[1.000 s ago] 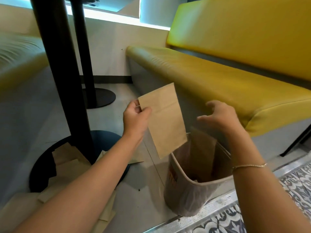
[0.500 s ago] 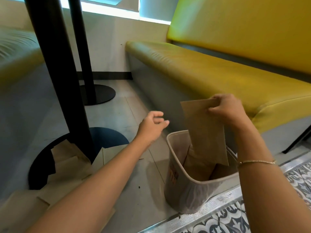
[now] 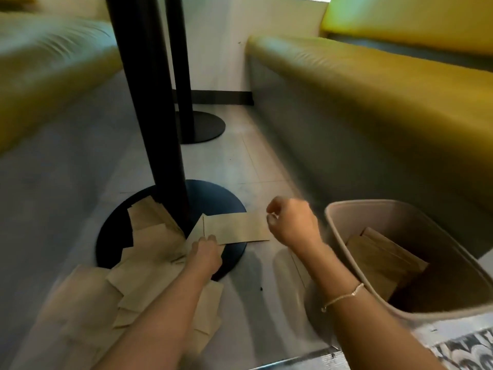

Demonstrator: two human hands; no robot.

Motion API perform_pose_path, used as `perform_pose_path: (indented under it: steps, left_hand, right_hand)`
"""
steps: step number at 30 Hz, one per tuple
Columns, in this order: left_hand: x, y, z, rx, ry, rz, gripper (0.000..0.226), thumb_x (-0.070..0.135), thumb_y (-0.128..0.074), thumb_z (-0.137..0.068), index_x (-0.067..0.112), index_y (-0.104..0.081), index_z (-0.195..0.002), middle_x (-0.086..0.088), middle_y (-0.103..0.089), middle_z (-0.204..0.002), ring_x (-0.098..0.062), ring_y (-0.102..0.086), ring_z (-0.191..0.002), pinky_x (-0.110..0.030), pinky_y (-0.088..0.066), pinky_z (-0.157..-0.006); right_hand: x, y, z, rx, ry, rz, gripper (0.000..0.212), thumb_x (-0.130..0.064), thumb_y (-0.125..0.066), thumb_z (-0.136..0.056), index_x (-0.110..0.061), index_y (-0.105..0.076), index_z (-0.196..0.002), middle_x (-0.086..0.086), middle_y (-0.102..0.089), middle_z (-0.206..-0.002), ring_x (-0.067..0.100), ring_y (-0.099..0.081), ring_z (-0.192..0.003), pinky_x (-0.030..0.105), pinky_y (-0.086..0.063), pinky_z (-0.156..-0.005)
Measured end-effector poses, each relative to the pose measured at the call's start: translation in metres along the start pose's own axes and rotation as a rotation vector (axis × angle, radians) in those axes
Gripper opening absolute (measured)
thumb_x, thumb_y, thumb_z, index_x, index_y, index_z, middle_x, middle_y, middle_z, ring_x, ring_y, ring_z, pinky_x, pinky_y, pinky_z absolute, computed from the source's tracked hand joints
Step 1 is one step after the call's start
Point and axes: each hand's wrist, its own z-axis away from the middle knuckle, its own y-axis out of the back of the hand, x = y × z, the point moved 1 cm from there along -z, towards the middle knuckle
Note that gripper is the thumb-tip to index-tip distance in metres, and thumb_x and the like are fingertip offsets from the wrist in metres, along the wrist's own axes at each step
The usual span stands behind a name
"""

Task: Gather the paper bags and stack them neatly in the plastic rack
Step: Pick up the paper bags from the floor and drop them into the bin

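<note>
Pale grey floor tiles (image 3: 229,161), smooth and faintly speckled, run between two mustard-yellow benches with soft, creased leather-like cushions: one bench (image 3: 373,84) on the right, a blurred one (image 3: 45,65) on the left. Low on this floor, the left hand (image 3: 204,253) reaches forward with its fingers bent onto the near edge of a flat brown paper bag (image 3: 237,227), a crisp matte rectangle lying partly over the rim of a round black table base (image 3: 213,198); whether it pinches the bag or merely presses it I cannot tell. The right hand (image 3: 292,222) hovers just beside the bag's far corner, fingers curled into a loose fist with nothing between them, a thin gold chain bracelet (image 3: 342,296) at the wrist. Spreading out from the left hand, a loose pile of paper bags (image 3: 144,276) fans across the base and the floor toward the near left, overlapping at odd angles, their edges sharply folded. A glossy black cylindrical table post (image 3: 149,97) rises from the base, with a second post (image 3: 181,54) and its disc base behind. On the right stands the plastic rack (image 3: 344,236), a beige, thin-walled, rounded bin, holding several brown bags (image 3: 384,260) leaning together inside. Patterned black-and-white tiling (image 3: 469,351) shows at the lower right corner.
</note>
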Motion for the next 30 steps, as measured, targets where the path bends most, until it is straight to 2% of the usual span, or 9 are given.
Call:
perform_pose_path:
  steps: [4, 10, 12, 14, 17, 21, 25, 28, 30]
  left_hand:
    - [-0.016, -0.019, -0.020, 0.087, -0.027, -0.131, 0.036, 0.014, -0.046, -0.090, 0.015, -0.042, -0.126, -0.007, -0.048, -0.127, -0.022, -0.046, -0.117, -0.030, -0.040, -0.092]
    - [-0.012, -0.042, -0.053, 0.007, -0.077, -0.189, 0.057, 0.029, -0.045, -0.097, 0.019, -0.017, -0.146, -0.009, -0.010, -0.155, -0.029, -0.011, -0.142, -0.041, -0.029, -0.107]
    - [-0.014, -0.047, -0.061, 0.001, -0.073, -0.168, 0.055, 0.026, -0.042, -0.097, 0.017, -0.018, -0.146, -0.010, -0.019, -0.152, -0.029, -0.022, -0.137, -0.041, -0.031, -0.105]
    - [-0.017, -0.052, -0.064, 0.034, -0.056, -0.097, 0.041, 0.023, -0.040, -0.098, 0.015, -0.031, -0.137, -0.010, -0.040, -0.137, -0.026, -0.042, -0.119, -0.036, -0.039, -0.092]
    - [-0.014, -0.051, -0.063, 0.125, -0.096, -0.189, 0.027, 0.025, -0.037, -0.099, 0.010, -0.046, -0.119, -0.009, -0.053, -0.122, -0.024, -0.050, -0.108, -0.032, -0.040, -0.083]
    - [-0.009, -0.050, -0.061, 0.090, -0.206, -0.355, 0.030, 0.007, -0.032, -0.098, 0.004, -0.053, -0.119, -0.012, -0.051, -0.123, -0.024, -0.050, -0.113, -0.030, -0.042, -0.091]
    - [-0.006, -0.051, -0.051, 0.034, -0.281, -0.391, 0.028, 0.000, -0.036, -0.096, 0.005, -0.054, -0.118, -0.012, -0.053, -0.122, -0.023, -0.054, -0.111, -0.030, -0.044, -0.088]
    - [-0.012, -0.052, -0.053, 0.036, -0.234, -0.332, 0.028, 0.009, -0.037, -0.097, 0.005, -0.054, -0.119, -0.012, -0.051, -0.124, -0.024, -0.052, -0.112, -0.020, -0.042, -0.081]
    - [-0.017, -0.051, -0.048, 0.057, -0.245, -0.295, 0.028, 0.024, -0.040, -0.097, 0.008, -0.054, -0.115, -0.010, -0.051, -0.122, -0.024, -0.050, -0.110, -0.021, -0.039, -0.080]
  right_hand:
    - [0.012, -0.059, 0.009, -0.202, 0.040, 0.129, 0.023, -0.017, -0.054, -0.090, -0.017, -0.061, -0.112, 0.003, -0.058, -0.112, 0.016, -0.056, -0.095, 0.028, -0.050, -0.079]
    - [0.040, -0.094, 0.017, -0.374, 0.059, 0.188, 0.027, -0.019, -0.050, -0.093, -0.014, -0.059, -0.118, 0.008, -0.054, -0.120, 0.022, -0.051, -0.109, 0.034, -0.047, -0.093]
    - [0.050, -0.099, 0.016, -0.369, 0.053, 0.181, 0.028, -0.019, -0.050, -0.093, -0.016, -0.058, -0.120, 0.006, -0.053, -0.120, 0.020, -0.051, -0.110, 0.034, -0.047, -0.094]
    - [0.058, -0.104, 0.013, -0.346, 0.034, 0.162, 0.028, -0.020, -0.051, -0.093, -0.019, -0.058, -0.120, 0.004, -0.053, -0.118, 0.019, -0.053, -0.106, 0.033, -0.048, -0.091]
    - [0.064, -0.111, 0.012, -0.349, 0.033, 0.158, 0.028, -0.021, -0.052, -0.093, -0.020, -0.058, -0.120, 0.003, -0.055, -0.117, 0.019, -0.055, -0.104, 0.033, -0.050, -0.090]
    - [0.066, -0.120, 0.014, -0.385, 0.031, 0.162, 0.028, -0.019, -0.050, -0.093, -0.019, -0.058, -0.120, 0.003, -0.055, -0.117, 0.019, -0.055, -0.104, 0.031, -0.049, -0.088]
    - [0.062, -0.126, 0.015, -0.422, 0.031, 0.155, 0.029, -0.020, -0.051, -0.092, -0.019, -0.057, -0.121, 0.004, -0.054, -0.118, 0.020, -0.054, -0.105, 0.032, -0.049, -0.089]
    - [0.061, -0.125, 0.014, -0.431, 0.023, 0.163, 0.030, -0.020, -0.051, -0.092, -0.019, -0.057, -0.121, 0.005, -0.053, -0.118, 0.021, -0.054, -0.105, 0.032, -0.049, -0.089]
    - [0.060, -0.123, 0.013, -0.427, 0.018, 0.170, 0.030, -0.020, -0.052, -0.092, -0.018, -0.056, -0.122, 0.005, -0.052, -0.118, 0.021, -0.054, -0.105, 0.031, -0.049, -0.089]
